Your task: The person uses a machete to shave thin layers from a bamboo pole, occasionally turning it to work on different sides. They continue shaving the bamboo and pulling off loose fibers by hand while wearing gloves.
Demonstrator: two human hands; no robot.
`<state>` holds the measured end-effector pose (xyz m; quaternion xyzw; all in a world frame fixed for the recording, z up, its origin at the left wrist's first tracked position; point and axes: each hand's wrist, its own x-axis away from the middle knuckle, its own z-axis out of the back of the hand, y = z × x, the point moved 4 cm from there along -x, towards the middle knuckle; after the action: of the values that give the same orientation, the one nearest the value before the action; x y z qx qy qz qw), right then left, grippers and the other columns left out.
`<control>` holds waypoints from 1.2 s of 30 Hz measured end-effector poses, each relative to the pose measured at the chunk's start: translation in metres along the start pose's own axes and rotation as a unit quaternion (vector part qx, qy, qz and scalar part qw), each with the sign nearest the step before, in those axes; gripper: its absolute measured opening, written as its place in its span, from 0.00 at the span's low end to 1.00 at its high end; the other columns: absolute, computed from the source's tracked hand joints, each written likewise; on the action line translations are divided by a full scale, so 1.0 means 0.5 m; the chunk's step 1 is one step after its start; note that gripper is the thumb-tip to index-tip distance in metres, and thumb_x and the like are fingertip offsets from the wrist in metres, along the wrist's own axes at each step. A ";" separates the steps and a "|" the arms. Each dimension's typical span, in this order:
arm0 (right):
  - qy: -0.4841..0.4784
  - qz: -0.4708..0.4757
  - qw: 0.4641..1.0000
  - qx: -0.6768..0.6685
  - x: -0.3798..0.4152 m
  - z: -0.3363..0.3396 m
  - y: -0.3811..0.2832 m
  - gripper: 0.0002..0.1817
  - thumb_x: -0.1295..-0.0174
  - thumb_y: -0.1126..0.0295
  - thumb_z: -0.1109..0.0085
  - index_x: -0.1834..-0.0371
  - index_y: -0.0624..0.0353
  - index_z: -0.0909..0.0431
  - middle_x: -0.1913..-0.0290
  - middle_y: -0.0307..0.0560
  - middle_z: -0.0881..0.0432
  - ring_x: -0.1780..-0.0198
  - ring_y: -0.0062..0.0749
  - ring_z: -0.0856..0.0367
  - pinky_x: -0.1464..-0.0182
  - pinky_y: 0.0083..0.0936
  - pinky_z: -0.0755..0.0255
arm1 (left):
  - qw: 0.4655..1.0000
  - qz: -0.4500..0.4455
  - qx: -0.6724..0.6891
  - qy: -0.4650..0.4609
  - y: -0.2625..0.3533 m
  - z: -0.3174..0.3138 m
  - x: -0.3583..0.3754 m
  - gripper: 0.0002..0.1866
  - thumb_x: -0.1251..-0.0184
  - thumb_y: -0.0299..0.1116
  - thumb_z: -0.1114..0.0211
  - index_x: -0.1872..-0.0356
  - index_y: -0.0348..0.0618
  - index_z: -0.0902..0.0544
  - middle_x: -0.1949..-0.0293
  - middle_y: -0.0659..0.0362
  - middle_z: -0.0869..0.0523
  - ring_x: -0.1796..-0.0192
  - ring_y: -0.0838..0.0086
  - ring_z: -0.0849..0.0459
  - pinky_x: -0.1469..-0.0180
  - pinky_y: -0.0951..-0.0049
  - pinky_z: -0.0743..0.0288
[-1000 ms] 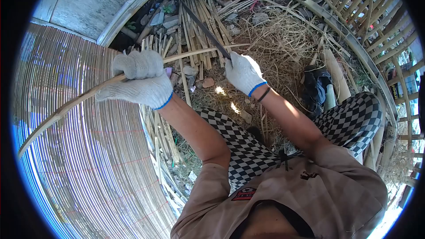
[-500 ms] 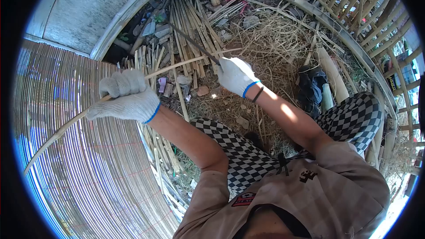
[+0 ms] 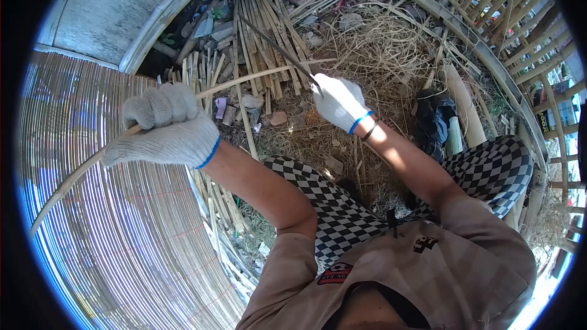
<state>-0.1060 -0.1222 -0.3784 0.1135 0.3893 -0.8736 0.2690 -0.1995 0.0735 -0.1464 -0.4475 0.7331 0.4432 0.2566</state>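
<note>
L hand [image 3: 165,128] grips bamboo strip [image 3: 244,78], R hand [image 3: 340,99] holds blade [image 3: 269,41]; strip prob. light, springy, best held mid-length, clear of edge.

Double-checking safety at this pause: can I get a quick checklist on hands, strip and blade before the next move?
- Left hand closed around the bamboo strip: ok.
- Right hand closed on the near end of the long dark blade: ok.
- Left hand apart from the blade: ok, blade crosses the strip near its far end.
- Gloves on both hands: ok.
- Strip straight: not ok, it bows.
- Cutting edge seated on the strip: cannot tell.
</note>
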 end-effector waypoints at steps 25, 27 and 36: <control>-0.118 -0.085 0.988 0.055 -0.026 -0.063 0.090 0.14 0.31 0.63 0.46 0.54 0.61 0.16 0.63 0.61 0.12 0.58 0.58 0.11 0.52 0.51 0.18 | 1.000 0.019 0.005 0.009 0.015 0.038 -0.004 0.40 0.38 0.87 0.60 0.84 0.59 0.43 0.89 0.72 0.48 0.87 0.86 0.53 0.90 0.79 0.58; -0.151 -0.154 0.976 0.039 -0.015 -0.095 0.134 0.15 0.30 0.62 0.46 0.52 0.62 0.16 0.61 0.61 0.11 0.56 0.56 0.11 0.52 0.50 0.18 | 0.999 0.028 0.016 -0.021 0.021 0.034 -0.004 0.40 0.38 0.87 0.61 0.84 0.59 0.43 0.89 0.72 0.48 0.88 0.86 0.53 0.90 0.79 0.58; -0.160 -0.148 0.974 0.064 -0.016 -0.124 0.210 0.17 0.28 0.60 0.48 0.56 0.62 0.16 0.60 0.61 0.11 0.57 0.60 0.12 0.51 0.49 0.17 | 0.998 0.009 -0.044 0.041 0.027 0.046 -0.010 0.41 0.41 0.88 0.56 0.86 0.60 0.45 0.90 0.72 0.49 0.89 0.85 0.52 0.90 0.79 0.59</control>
<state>-0.0416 -0.1311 -0.4819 -0.0691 0.2971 -0.9336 0.1880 -0.2093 0.0987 -0.1478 -0.4698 0.7266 0.4587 0.2023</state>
